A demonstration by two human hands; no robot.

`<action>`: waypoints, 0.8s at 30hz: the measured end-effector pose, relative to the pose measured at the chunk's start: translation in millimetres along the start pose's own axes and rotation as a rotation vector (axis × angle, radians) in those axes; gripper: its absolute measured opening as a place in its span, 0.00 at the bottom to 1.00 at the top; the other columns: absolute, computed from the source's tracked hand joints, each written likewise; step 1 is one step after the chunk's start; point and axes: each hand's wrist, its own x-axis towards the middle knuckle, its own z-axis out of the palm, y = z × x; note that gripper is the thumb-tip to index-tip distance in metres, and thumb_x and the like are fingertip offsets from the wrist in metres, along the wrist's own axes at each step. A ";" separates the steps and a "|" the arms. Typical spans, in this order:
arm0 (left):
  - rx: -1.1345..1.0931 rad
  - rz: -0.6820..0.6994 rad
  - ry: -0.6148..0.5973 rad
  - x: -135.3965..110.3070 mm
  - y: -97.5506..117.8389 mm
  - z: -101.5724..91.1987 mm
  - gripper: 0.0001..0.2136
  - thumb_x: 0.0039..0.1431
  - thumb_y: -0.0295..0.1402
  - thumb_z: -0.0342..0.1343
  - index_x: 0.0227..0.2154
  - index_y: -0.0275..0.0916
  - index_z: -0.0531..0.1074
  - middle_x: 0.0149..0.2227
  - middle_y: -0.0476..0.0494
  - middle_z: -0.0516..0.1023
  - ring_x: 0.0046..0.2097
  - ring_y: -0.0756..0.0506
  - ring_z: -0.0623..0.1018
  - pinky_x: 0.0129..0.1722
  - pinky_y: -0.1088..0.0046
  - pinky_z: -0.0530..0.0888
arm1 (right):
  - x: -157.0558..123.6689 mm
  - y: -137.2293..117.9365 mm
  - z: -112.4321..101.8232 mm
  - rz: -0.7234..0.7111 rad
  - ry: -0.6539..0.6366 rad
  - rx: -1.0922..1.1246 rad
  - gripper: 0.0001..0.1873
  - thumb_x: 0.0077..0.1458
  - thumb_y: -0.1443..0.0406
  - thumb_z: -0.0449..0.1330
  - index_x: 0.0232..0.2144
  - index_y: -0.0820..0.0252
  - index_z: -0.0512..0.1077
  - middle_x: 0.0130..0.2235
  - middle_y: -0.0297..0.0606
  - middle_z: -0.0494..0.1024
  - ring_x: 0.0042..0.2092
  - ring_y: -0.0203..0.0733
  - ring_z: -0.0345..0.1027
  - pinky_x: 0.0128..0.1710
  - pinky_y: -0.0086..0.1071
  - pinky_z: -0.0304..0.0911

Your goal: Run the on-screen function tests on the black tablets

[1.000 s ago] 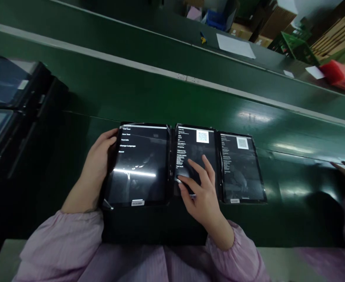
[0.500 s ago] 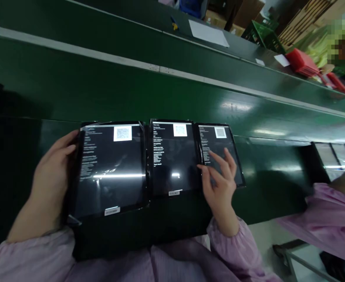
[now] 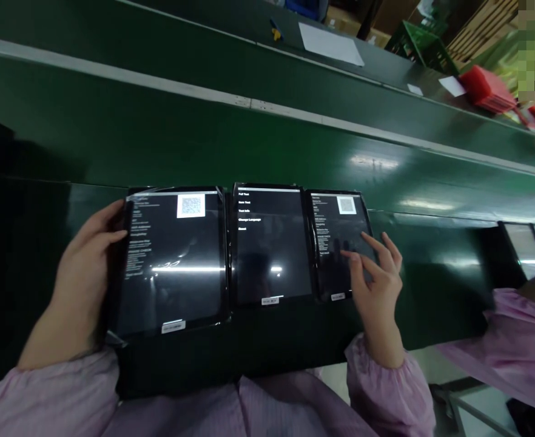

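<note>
Three dark tablets in clear film lie side by side. My left hand (image 3: 85, 267) grips the left edge of the left tablet (image 3: 181, 243), its thumb over the front edge. That screen shows white text and a square code. On the middle tablet (image 3: 272, 255) is a short menu of several lines, with no hand on it. Over the right tablet (image 3: 333, 273) my right hand (image 3: 379, 282) hovers or touches, fingers apart, index fingertip at the screen's lower middle. This screen also carries text and a code. The right hand hides part of its right side.
A green bench (image 3: 181, 139) runs across, with a pale metal strip (image 3: 286, 110) behind the tablets. Farther back are a white sheet (image 3: 331, 44), a red bin (image 3: 486, 88) and a green crate (image 3: 422, 48). At right, a co-worker's pink sleeve (image 3: 517, 346) is beside more tablets (image 3: 522, 246).
My right hand has moved right, from between the middle and right tablets to over the right one. The middle screen has switched from text with a code to a menu. The left hand keeps its grip.
</note>
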 end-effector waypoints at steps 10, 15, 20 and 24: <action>-0.192 -0.071 0.014 14.7 -9.0 3.8 0.27 0.40 0.37 0.64 0.47 0.40 0.79 0.57 0.40 0.83 0.70 0.28 0.71 0.74 0.42 0.62 | 52.6 8.3 33.6 -0.064 -0.156 0.000 0.17 0.71 0.57 0.56 0.49 0.52 0.84 0.64 0.48 0.74 0.72 0.66 0.56 0.70 0.71 0.56; -0.170 -0.075 -0.008 22.2 -7.8 3.5 0.22 0.39 0.36 0.63 0.42 0.39 0.78 0.55 0.39 0.83 0.69 0.29 0.72 0.70 0.46 0.70 | 61.2 15.6 52.7 -0.066 -0.196 -0.033 0.18 0.72 0.56 0.55 0.50 0.53 0.83 0.65 0.49 0.72 0.73 0.68 0.54 0.70 0.74 0.55; -0.249 -0.026 0.027 40.9 -10.1 13.0 0.26 0.36 0.33 0.60 0.45 0.36 0.78 0.55 0.38 0.83 0.73 0.31 0.66 0.74 0.50 0.63 | 64.7 -9.8 50.9 -0.154 -0.228 0.050 0.18 0.73 0.56 0.54 0.51 0.52 0.83 0.67 0.48 0.70 0.75 0.69 0.51 0.70 0.76 0.53; -0.269 -0.045 0.014 49.8 -15.5 15.1 0.27 0.38 0.31 0.60 0.47 0.35 0.80 0.55 0.38 0.84 0.67 0.33 0.74 0.75 0.50 0.59 | 68.0 -45.7 58.7 -0.268 -0.328 0.118 0.19 0.73 0.59 0.54 0.57 0.52 0.81 0.72 0.48 0.64 0.77 0.71 0.47 0.70 0.74 0.56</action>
